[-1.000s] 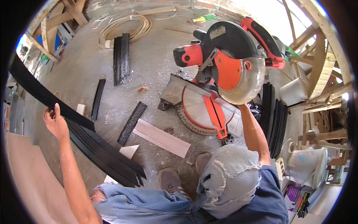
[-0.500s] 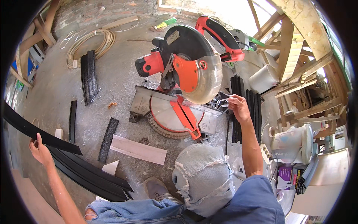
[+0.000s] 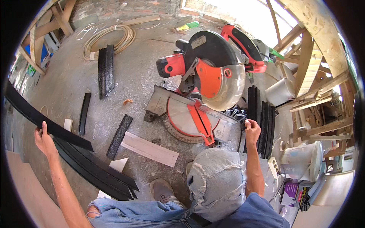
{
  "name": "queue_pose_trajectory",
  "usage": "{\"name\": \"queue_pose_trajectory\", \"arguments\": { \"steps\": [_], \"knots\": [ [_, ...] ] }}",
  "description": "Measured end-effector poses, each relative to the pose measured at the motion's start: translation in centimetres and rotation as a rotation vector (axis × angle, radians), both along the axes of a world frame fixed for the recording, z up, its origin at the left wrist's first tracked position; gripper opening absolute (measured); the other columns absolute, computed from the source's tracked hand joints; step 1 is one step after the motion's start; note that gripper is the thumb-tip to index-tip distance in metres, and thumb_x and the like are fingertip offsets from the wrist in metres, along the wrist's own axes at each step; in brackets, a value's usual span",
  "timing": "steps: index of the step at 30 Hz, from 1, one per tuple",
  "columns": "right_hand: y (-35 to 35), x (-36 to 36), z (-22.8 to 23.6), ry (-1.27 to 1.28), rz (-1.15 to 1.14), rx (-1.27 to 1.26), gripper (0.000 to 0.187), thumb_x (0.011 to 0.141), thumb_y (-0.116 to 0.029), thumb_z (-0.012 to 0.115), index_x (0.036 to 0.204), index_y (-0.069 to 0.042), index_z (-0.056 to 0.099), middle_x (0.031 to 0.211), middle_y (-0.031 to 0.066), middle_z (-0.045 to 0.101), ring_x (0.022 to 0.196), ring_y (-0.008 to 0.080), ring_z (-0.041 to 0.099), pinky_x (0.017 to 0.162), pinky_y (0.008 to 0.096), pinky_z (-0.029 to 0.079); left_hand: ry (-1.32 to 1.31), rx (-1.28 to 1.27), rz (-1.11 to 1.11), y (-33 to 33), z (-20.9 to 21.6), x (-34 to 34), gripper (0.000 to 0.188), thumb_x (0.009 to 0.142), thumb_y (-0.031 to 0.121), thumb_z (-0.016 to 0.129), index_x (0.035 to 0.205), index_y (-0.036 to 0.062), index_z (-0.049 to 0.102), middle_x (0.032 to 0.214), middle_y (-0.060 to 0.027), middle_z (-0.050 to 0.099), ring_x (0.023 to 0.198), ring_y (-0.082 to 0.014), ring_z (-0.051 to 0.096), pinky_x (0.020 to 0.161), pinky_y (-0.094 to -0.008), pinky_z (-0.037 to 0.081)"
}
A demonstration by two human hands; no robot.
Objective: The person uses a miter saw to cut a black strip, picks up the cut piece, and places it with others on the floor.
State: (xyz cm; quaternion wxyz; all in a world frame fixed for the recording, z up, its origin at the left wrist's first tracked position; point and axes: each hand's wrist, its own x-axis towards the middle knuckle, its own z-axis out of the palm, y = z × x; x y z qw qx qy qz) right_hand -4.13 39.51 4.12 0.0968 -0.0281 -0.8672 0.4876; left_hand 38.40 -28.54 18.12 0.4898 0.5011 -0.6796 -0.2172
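At the left, my left hand (image 3: 45, 142) grips a long black molding strip (image 3: 61, 131), thumb along its near edge and fingers underneath. More black moldings (image 3: 95, 167) lie below that strip on the floor. My right hand (image 3: 252, 133) is closed in a pinch just right of the saw base; what the fingertips hold, if anything, is too small to name. Small offcuts (image 3: 236, 113) are heaped beside those fingertips. Between my hands stands a red and black miter saw (image 3: 211, 81), its head raised above the round silver table (image 3: 182, 117).
Short black pieces (image 3: 119, 136) and a pale board (image 3: 150, 149) lie before the saw. Black lengths (image 3: 262, 121) stand at its right, near a white bucket (image 3: 300, 161) and a power strip (image 3: 273, 167). A coiled hose (image 3: 127, 36) lies far left; timber (image 3: 310, 57) leans at right.
The view has shifted, so the scene sits further right. My right hand has drawn down and away from the saw's fence, toward the offcuts' near side. My left hand keeps its grip on the molding strip.
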Motion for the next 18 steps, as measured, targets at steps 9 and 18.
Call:
{"name": "queue_pose_trajectory", "arguments": {
  "steps": [9,18],
  "knots": [
    [-2.0,12.6,-8.4,0.198,0.432,-0.075,0.012,0.089,-0.008,0.069,0.100,-0.003,0.067,0.081,0.0017,0.065,0.069,0.0068,0.057,0.061,0.0255,0.046,0.352,0.258,-0.036,0.6,2.2,2.6,0.030,0.088,0.028,0.076,0.103,0.0027,0.069,0.091,-0.0010,0.065,0.078,-0.0114,0.056,0.071,-0.0295,0.044],
    [-4.8,20.4,-11.4,-0.026,0.824,0.127,0.012,0.090,-0.010,0.068,0.100,-0.004,0.066,0.079,0.0026,0.062,0.065,0.0087,0.056,0.058,0.0260,0.045,0.498,0.470,0.169,4.1,-4.8,12.5,0.025,0.092,0.031,0.071,0.101,0.0080,0.066,0.088,-0.0011,0.066,0.076,-0.0151,0.062,0.066,-0.0292,0.047]
  ]
}}
